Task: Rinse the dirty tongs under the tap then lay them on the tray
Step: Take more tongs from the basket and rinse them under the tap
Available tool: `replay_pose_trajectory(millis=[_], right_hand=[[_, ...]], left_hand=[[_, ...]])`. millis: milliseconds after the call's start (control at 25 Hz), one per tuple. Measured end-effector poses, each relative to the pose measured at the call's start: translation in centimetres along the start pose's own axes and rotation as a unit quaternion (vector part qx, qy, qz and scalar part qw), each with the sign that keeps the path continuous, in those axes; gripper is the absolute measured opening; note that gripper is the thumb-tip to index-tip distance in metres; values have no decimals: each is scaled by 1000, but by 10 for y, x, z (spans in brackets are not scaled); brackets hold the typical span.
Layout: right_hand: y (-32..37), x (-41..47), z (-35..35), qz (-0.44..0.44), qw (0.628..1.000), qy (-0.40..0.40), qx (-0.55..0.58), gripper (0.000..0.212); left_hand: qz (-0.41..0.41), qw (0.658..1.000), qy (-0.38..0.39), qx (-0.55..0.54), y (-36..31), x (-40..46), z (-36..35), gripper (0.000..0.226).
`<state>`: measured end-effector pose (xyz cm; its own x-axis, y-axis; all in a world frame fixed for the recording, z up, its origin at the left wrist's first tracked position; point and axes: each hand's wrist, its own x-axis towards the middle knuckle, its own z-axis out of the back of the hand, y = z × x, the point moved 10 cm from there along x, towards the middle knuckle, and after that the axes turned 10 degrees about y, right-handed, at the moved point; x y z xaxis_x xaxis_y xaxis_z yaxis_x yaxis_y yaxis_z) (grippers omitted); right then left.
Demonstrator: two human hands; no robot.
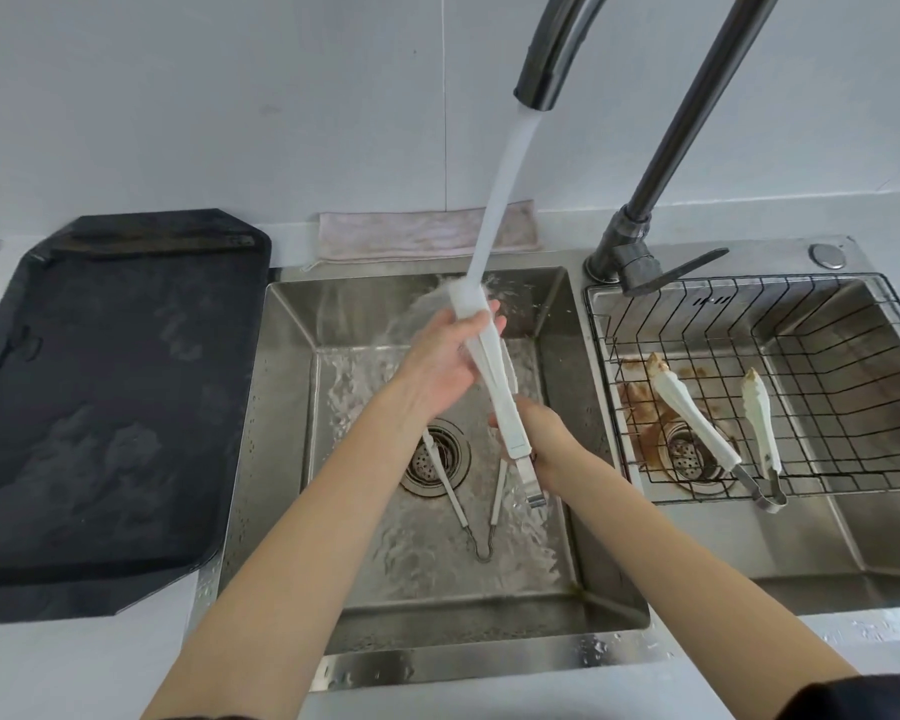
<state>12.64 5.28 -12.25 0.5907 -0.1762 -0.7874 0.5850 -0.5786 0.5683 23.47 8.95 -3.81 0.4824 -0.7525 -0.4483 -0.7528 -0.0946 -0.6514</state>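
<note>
Tongs (pixel 500 397), white and closed, are held under the running tap (pixel 539 90) above the left sink (pixel 292 459) as rinsing goes on.

The left hand (pixel 442 363) wraps the wet tips at 12 o'clock; the right hand (pixel 539 433) grips the handle end at 5 o'clock. The next move, by the look of it, calls for carrying them to the empty black tray (pixel 115 407) at 9 o'clock. A second pair (pixel 468 491) lies on the basin floor near the drain. At 3 o'clock, a wire basket (pixel 853 324) in the right sink holds a soiled pair (pixel 697 418) amid brown residue.
</note>
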Motion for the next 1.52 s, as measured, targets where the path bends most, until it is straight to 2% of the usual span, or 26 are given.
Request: replay_pose_trajectory(millis=[200,280,440,560,720,760,800,880,960,1320,1520], right_hand=[[7,0,4,22,997,-30,-62,31],[11,-3,3,32,997,-34,-62,29],[28,-14,4,86,995,-54,-1,30],[46,-21,8,151,984,-60,74,32],[57,-26,4,195,978,-57,52,36],[54,-25,1,192,979,-51,56,37],[49,-23,-2,183,980,-44,63,37],[35,-18,-7,152,986,-31,65,38],[18,-11,-7,112,992,-28,47,38],[-52,16,28,-7,996,-56,-69,33],[-86,30,46,-45,991,-75,-97,41]], left_hand=[[-39,994,-37,91,-14,0,2,7],[-37,990,-58,121,-19,3,6,13],[-9,992,-94,81,-20,-5,18,32],[-20,993,-108,41,-18,-15,36,29],[9,994,-107,29,4,-25,54,12],[15,994,-102,45,9,-28,55,7],[21,992,-98,73,16,-30,58,14],[35,984,-99,144,28,-33,64,50],[65,971,-116,196,41,-37,73,71],[152,953,-159,207,117,-51,115,72],[187,933,-186,244,145,-52,131,67]])
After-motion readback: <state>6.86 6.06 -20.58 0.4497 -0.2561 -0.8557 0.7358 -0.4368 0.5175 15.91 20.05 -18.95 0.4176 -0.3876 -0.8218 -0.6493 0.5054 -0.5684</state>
